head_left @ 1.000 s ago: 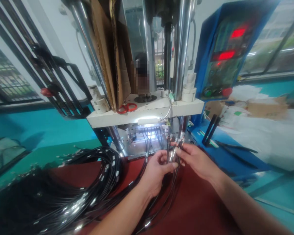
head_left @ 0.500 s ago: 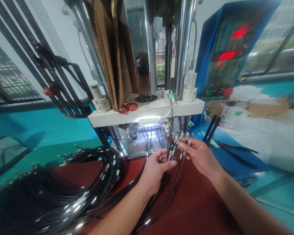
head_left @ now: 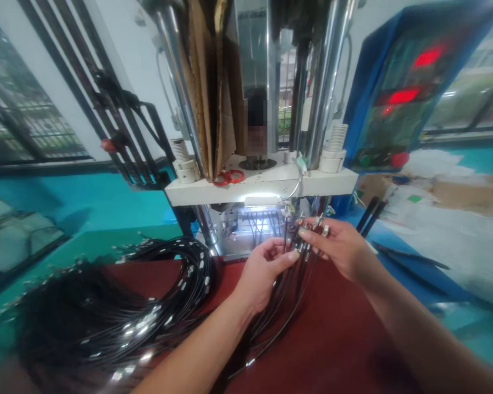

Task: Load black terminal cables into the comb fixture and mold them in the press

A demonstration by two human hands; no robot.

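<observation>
Several thin black cables with small metal ends [head_left: 321, 220] are bunched between my two hands, in front of the press. My left hand [head_left: 263, 271] is closed round the cables just below their ends, thumb and fingers pinching them. Higher and to the right, my right hand [head_left: 345, 249] grips the same bunch near the metal ends, thumb in front. The cables [head_left: 292, 309] hang down from my hands and curve to the lower left. More black cables [head_left: 252, 227] lie in the lit opening of the press.
A large coil of black cables [head_left: 148, 306] lies left on the dark red tabletop [head_left: 332, 339]. The press's white plate [head_left: 213, 191] carries red-handled scissors [head_left: 229, 177] and cardboard. At right are a blue control box [head_left: 363, 87] with red displays and white bags [head_left: 443, 230].
The view has turned slightly, so the press sits further right. My left hand has risen a little, and my right fingers have closed in nearer to it on the cable ends.
</observation>
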